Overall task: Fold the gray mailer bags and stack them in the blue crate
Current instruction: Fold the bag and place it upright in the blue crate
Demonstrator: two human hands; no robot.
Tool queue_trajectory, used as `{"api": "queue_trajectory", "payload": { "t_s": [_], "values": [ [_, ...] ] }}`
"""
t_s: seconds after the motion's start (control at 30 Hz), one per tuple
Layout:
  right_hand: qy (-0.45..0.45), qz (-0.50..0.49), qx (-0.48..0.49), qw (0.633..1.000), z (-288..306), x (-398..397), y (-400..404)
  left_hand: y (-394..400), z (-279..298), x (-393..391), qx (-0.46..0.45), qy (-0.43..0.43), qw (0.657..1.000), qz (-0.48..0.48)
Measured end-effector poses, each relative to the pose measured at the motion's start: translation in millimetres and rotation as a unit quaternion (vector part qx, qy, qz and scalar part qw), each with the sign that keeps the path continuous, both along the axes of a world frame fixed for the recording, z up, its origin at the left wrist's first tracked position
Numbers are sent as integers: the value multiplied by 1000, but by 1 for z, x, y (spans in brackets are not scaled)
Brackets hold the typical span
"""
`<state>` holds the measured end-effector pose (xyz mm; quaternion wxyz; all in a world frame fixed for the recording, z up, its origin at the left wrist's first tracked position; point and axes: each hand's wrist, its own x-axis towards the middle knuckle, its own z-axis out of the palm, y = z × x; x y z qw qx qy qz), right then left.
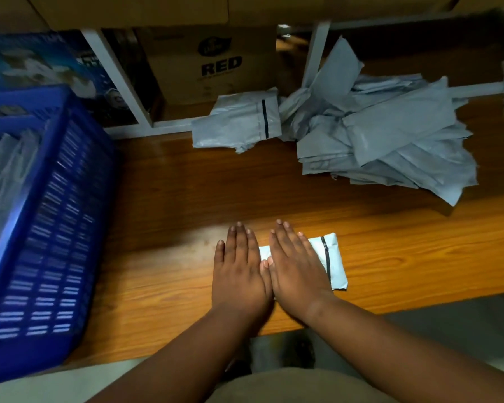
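Note:
A folded gray mailer bag (333, 257) with a black strip lies near the front edge of the wooden table (172, 199). My left hand (239, 271) and my right hand (296, 266) press flat on it side by side, fingers straight, covering most of it. A loose pile of unfolded gray mailer bags (390, 141) lies at the back right. One more gray bag (239, 123) lies apart at the back centre. The blue crate (56, 213) stands at the left, with gray bags (3, 175) showing inside it.
Cardboard boxes, one marked RED (216, 68), stand behind a white frame (122, 82) at the back. A blue printed box (41, 59) sits behind the crate. The table's front edge runs just below my wrists.

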<state>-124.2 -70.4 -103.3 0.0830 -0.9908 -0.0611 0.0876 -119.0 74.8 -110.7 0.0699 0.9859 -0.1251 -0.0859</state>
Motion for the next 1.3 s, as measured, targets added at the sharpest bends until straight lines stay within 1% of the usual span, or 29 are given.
{"api": "queue_trajectory", "payload": {
  "t_s": [0.13, 0.3, 0.4, 0.53, 0.7, 0.83, 0.9, 1.07, 1.3],
  "values": [
    [-3, -1, 23, 1000, 5, -1, -2, -1, 8, 1, 3, 7, 1000, 1],
    [-36, 0, 50, 998, 17, -10, -15, -10, 19, 3, -29, -62, 998, -12],
    [-54, -12, 38, 998, 24, -11, -29, -27, 25, 8, -34, -78, 996, -37],
    [-31, -17, 38, 999, 20, -12, -39, -40, 16, 19, -13, -46, 997, -68],
    [-24, -27, 72, 997, -1, -7, -38, -41, 0, 15, -17, -35, 998, -44],
    [-28, -18, 57, 998, -2, -10, -42, -45, 6, 13, 47, -18, 998, -22],
    [-29, -13, 42, 999, -1, -9, -44, -47, 7, 14, 59, -7, 998, -19],
    [-14, -16, 27, 999, -4, -5, -44, -47, 5, 16, 57, -4, 998, -19],
    [-10, -13, 33, 999, -2, -4, -43, -45, 2, 17, 44, -12, 999, -23]
  ]
}}
